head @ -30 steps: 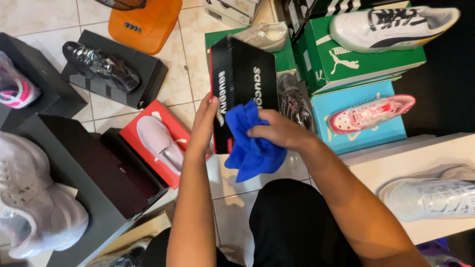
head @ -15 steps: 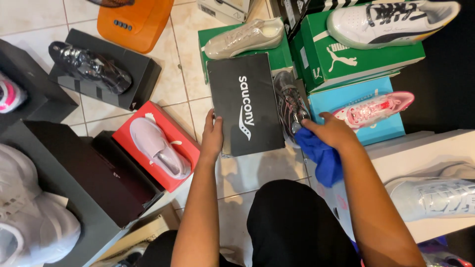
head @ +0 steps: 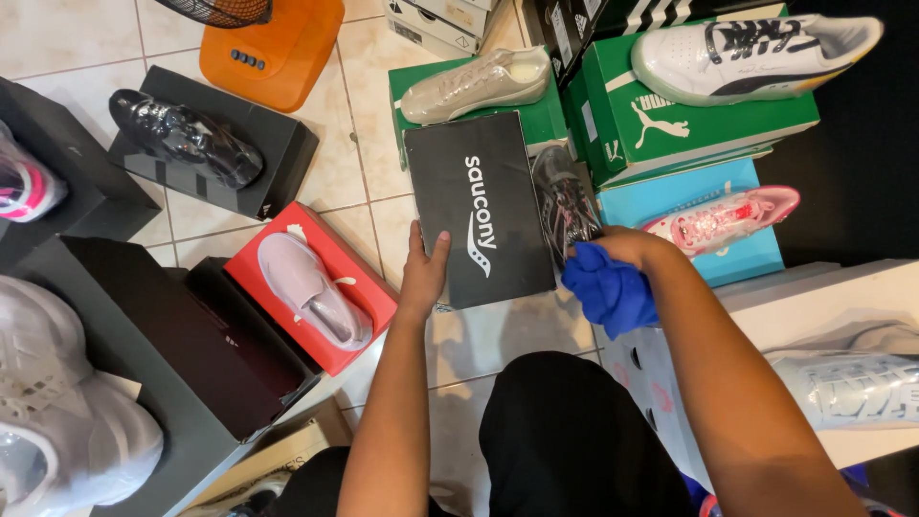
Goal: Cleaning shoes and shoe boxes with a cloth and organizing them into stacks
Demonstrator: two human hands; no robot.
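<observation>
A black shoe box [head: 479, 206] with white lettering lies flat on the tiled floor in front of me. My left hand [head: 423, 268] rests on its near left corner, fingers spread against the lid. My right hand [head: 622, 247] is closed on a crumpled blue cloth [head: 609, 290] and reaches toward a dark plastic-wrapped shoe [head: 565, 201] wedged just right of the black box. The cloth hangs below my fingers.
Around me stand a red box with a pale shoe [head: 311, 287], a black box with a wrapped black shoe [head: 187, 139], green boxes [head: 670, 110] carrying beige and white shoes, a light blue box with a pink shoe [head: 723, 215], and an orange fan base [head: 278, 43].
The black box went from upright in my left hand to lying flat on the floor. My right hand carried the blue cloth from the box's front over to the right.
</observation>
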